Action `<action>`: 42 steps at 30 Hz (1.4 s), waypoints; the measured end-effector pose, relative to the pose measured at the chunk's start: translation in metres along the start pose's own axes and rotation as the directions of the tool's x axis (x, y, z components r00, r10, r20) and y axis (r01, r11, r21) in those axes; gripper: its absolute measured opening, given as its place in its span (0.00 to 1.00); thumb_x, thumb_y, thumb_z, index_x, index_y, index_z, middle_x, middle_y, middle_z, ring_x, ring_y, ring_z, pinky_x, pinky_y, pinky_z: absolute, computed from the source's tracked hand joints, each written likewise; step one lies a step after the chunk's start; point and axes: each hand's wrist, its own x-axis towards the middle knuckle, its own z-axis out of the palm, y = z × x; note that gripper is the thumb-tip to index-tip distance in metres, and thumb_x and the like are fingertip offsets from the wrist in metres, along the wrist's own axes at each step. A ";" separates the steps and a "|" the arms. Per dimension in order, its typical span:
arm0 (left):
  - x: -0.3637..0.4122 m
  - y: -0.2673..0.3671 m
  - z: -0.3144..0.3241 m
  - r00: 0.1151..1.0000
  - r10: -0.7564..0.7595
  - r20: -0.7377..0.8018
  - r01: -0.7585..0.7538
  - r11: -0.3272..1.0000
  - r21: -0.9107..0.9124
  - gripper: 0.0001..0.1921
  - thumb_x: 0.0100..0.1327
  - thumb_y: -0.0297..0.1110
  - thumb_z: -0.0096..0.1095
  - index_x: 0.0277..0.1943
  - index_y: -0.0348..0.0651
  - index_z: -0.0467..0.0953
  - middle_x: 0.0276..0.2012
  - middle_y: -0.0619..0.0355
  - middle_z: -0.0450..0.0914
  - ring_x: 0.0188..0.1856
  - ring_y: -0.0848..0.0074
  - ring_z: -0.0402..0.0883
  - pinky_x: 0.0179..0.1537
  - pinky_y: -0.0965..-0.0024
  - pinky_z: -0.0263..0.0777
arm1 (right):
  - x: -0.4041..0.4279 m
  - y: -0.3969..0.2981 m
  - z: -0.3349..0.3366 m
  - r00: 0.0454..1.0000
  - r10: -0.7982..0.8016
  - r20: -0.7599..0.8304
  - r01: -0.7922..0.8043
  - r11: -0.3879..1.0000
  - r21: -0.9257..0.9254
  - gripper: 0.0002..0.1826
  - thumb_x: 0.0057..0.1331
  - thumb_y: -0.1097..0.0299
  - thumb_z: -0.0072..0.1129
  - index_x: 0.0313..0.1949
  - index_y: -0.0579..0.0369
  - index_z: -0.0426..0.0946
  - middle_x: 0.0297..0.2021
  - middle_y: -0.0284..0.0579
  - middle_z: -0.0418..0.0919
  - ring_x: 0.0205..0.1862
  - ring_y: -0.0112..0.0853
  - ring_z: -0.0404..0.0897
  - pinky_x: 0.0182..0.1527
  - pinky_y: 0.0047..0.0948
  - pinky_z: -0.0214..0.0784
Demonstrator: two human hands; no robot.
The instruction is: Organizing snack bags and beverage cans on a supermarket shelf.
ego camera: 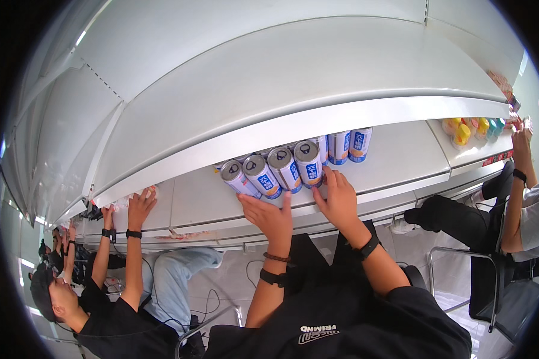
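A front row of aluminium drink cans (pixel 259 178), white and blue with pull-tab lids, stands on a white metal shelf (pixel 395 161). My left hand (pixel 269 217) is spread low before the row, its fingertips by the base of the leftmost can (pixel 242 183) and its thumb by the third can (pixel 285 169). At the row's other end, my right hand (pixel 339 197) has thumb and forefinger apart at the lower edge of the rightmost front can (pixel 310 165). Neither hand is closed around a can. More cans behind are partly hidden by the shelf above.
An upper shelf (pixel 296 112) overhangs the cans. Farther right, small bottles (pixel 461 134) with yellow and teal parts stand on the adjoining shelf. A seated co-worker (pixel 117 323) reaches in at left, another person (pixel 521 215) at right. Cables (pixel 213 303) and chair frames (pixel 462 251) are below.
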 end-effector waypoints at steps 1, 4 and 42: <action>-0.001 -0.003 0.000 1.000 -0.005 -0.007 0.005 1.000 -0.002 0.56 0.59 0.54 0.65 0.68 0.17 0.36 0.67 0.24 0.49 0.68 0.38 0.51 0.68 0.46 0.42 | 0.000 0.000 0.000 1.000 0.001 0.006 -0.001 1.000 -0.013 0.27 0.56 0.70 0.64 0.54 0.63 0.66 0.34 0.47 0.73 0.36 0.41 0.75 0.36 0.36 0.70; -0.001 -0.008 0.002 1.000 -0.025 0.017 0.026 0.998 -0.051 0.48 0.65 0.48 0.58 0.68 0.17 0.38 0.66 0.25 0.51 0.68 0.39 0.52 0.67 0.46 0.43 | -0.002 0.000 0.001 1.000 -0.013 0.013 0.013 0.999 -0.030 0.27 0.56 0.71 0.63 0.54 0.64 0.66 0.34 0.47 0.73 0.37 0.41 0.75 0.37 0.36 0.69; 0.047 -0.061 -0.020 0.979 0.135 0.150 -0.102 0.973 -0.209 0.64 0.42 0.54 0.79 0.67 0.16 0.42 0.47 0.42 0.77 0.50 0.56 0.78 0.54 0.59 0.68 | 0.007 0.029 0.009 0.996 -0.058 0.072 0.056 0.998 0.017 0.26 0.56 0.57 0.70 0.47 0.59 0.69 0.27 0.44 0.75 0.29 0.40 0.77 0.33 0.37 0.70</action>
